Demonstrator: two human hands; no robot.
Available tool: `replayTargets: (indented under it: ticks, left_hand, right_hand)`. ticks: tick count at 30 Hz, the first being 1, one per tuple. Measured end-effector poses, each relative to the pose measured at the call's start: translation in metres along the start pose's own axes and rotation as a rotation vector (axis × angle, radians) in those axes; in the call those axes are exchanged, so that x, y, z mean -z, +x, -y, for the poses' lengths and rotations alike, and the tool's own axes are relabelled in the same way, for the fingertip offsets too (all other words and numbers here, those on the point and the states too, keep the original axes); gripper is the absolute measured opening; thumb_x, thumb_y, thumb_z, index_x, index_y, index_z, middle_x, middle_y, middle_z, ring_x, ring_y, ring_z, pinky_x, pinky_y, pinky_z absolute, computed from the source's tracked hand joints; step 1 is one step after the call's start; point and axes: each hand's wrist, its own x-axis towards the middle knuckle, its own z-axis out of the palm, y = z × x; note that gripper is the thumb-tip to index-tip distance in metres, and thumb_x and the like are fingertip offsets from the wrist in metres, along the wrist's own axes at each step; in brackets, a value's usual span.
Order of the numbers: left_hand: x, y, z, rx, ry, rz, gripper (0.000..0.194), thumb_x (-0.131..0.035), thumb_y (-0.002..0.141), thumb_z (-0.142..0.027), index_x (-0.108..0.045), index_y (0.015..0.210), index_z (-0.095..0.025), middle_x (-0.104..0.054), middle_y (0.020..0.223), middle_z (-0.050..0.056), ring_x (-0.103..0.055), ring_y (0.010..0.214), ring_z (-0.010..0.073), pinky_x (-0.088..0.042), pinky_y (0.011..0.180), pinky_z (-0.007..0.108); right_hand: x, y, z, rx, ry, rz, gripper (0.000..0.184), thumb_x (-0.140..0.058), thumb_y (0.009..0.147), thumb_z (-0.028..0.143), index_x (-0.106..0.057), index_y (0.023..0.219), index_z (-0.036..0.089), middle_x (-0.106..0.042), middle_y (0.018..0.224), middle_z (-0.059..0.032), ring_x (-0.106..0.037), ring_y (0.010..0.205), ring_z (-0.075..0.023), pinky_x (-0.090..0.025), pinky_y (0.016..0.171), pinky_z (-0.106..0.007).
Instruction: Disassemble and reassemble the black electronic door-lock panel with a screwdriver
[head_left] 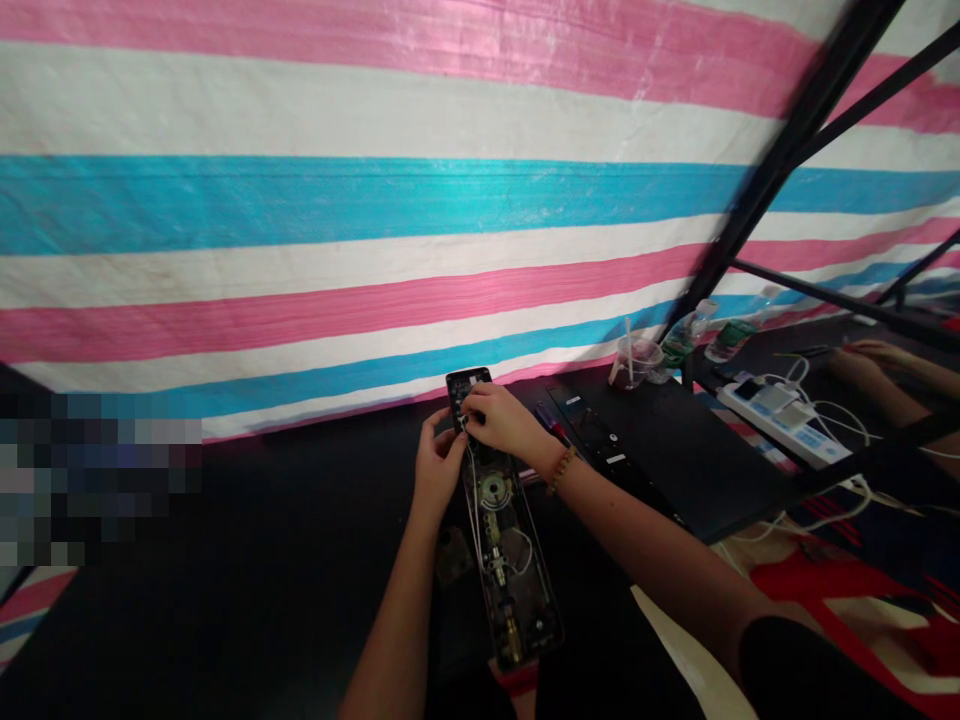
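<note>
- At the far end of a long, narrow black casing (516, 528), your right hand (495, 416) and left hand (438, 464) have fingers drawn in narrow; their exact grip cannot be told.
- Below them, a thin white wire (475, 500) runs down the interior.
- Judged done: inner parts seated. Judged left: settling the wire, closing up.
- Condition: uncovered, pale round metal disc (495, 490) midway; lying lengthwise before you at the black tabletop (300, 560).
</note>
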Motion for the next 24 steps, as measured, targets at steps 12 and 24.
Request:
replayTargets:
  ticks: [12,24]
  left_hand:
    - [0.001,0.0,-0.002,-0.039,0.039,-0.017,0.056,-0.07,0.074,-0.031,-0.053,0.125,-0.019,-0.074,0.084,0.005,-0.072,0.076,0.0218,-0.055,0.067,0.031]
    - [0.0,-0.002,0.0,-0.047,0.047,0.036,0.071,-0.075,0.071,-0.031,-0.05,0.135,-0.015,-0.076,0.101,0.012,-0.073,0.094,0.0262,-0.058,0.082,0.037]
  right_hand:
    - [0.001,0.01,0.011,0.0,-0.129,0.11,0.014,-0.058,0.089,0.013,-0.071,0.084,0.014,-0.069,0.086,-0.0087,-0.062,0.08,-0.0188,-0.044,0.077,-0.03]
    - [0.003,0.007,0.016,-0.18,-0.045,0.109,0.016,-0.054,0.091,0.014,-0.07,0.091,0.015,-0.068,0.094,-0.0066,-0.061,0.084,-0.0158,-0.043,0.079,-0.026]
